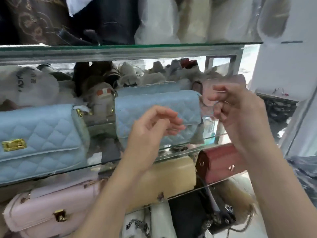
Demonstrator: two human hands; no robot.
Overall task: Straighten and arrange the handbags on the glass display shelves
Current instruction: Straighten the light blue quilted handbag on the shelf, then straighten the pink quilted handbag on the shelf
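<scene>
On the middle glass shelf [197, 141] stand two quilted light-blue handbags. The larger blue bag [41, 136] sits at the left, front flap outward, with a gold clasp [13, 145] near its left edge. The smaller blue bag [154, 107] stands upright further right, just beside a pale pink bag [205, 100], which is blurred. One shelf down lie a tan bag [171, 174] and a dark red bag [221, 162]; a pink bag with a gold clasp [42, 210] sits lower left.
</scene>
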